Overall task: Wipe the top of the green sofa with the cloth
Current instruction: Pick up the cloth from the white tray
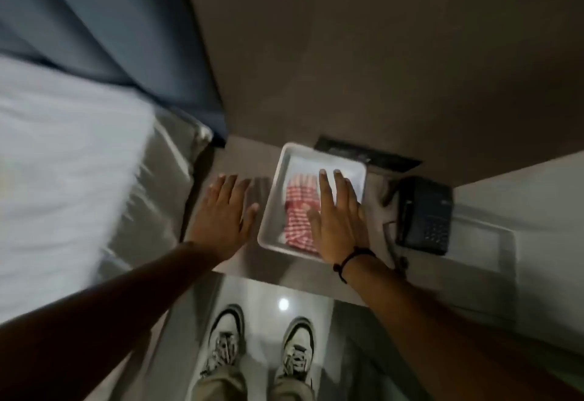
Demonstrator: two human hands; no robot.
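Both hands were flat and empty — the right hand (338, 214) hovered over the red checked cloth (298, 211) in its white tray (268, 211), seemingly to collect it; the left hand (222, 214) spread beside the tray

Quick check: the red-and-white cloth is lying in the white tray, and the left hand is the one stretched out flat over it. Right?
Not quite. In the head view, the right hand is stretched flat over the cloth in the white tray; the left hand is beside the tray.
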